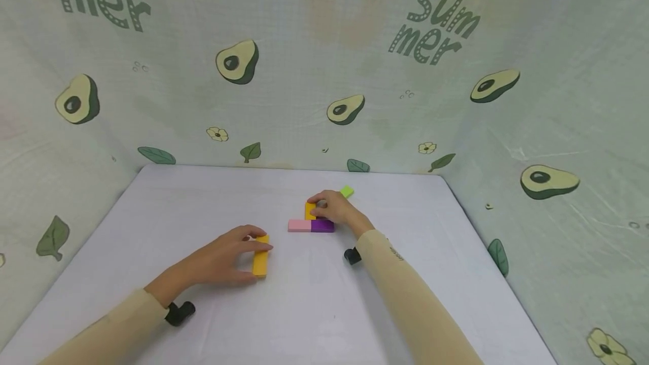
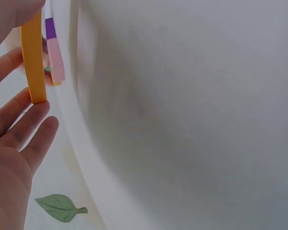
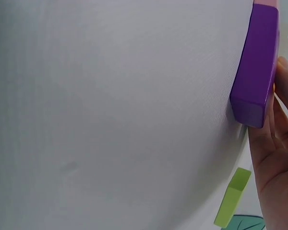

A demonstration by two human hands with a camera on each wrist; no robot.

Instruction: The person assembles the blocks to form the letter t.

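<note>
My left hand (image 1: 223, 257) grips a long orange-yellow block (image 1: 260, 265) at its ends, thumb at the near end and fingers at the far end. The left wrist view shows this block (image 2: 33, 62) between the thumb and fingertips. Farther back, my right hand (image 1: 338, 209) pinches a second orange-yellow block (image 1: 309, 210), partly hidden by the fingers. Just in front of it, a pink block (image 1: 299, 226) and a purple block (image 1: 323, 226) lie end to end in a row. The purple block (image 3: 257, 57) looms large in the right wrist view, with the right fingers behind it.
A lime-green block (image 1: 347, 191) lies behind the right hand, partly covered by it. The white table (image 1: 385, 320) is walled at the back and both sides by cloth (image 1: 284, 123) printed with avocados and leaves. A black wrist camera (image 1: 179, 313) sits under the left wrist.
</note>
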